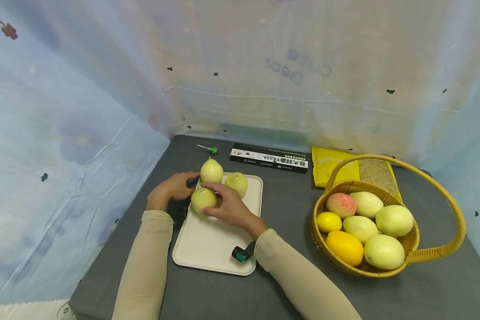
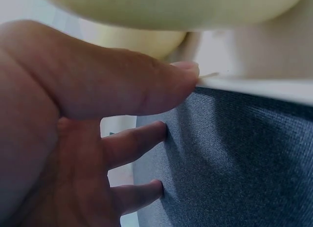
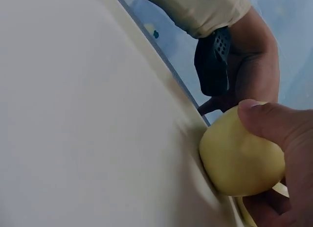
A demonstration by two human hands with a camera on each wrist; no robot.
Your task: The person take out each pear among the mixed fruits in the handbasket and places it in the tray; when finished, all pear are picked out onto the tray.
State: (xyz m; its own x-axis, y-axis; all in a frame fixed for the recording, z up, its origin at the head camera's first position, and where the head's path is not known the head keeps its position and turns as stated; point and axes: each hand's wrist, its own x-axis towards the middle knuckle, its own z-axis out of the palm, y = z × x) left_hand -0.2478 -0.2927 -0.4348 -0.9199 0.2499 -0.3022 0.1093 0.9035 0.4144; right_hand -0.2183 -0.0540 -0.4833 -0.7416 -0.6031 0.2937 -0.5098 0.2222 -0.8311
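Note:
My right hand [image 1: 232, 206] grips a yellow-green pear [image 1: 203, 200] over the left edge of a cream tray [image 1: 212, 249]. In the right wrist view, the thumb lies on one side of this pear [image 3: 242, 153] and fingers curl round the other. Beyond it on the tray, a second pear [image 1: 211, 172] stands with its stem up, and a third pear [image 1: 236, 183] sits to its right. My left hand [image 1: 177, 186] is at the tray's left side. Its thumb [image 2: 146, 85] touches the rim, while two straight fingers reach down to the dark tabletop; it holds nothing.
At right stands a wicker basket [image 1: 318, 238] with a tall handle, holding several fruits. Behind it lies a yellow pasta bag [image 1: 330, 162]. A black pasta box [image 1: 269, 158] and a green lollipop [image 1: 213, 150] lie along the back. Patterned curtains border the table.

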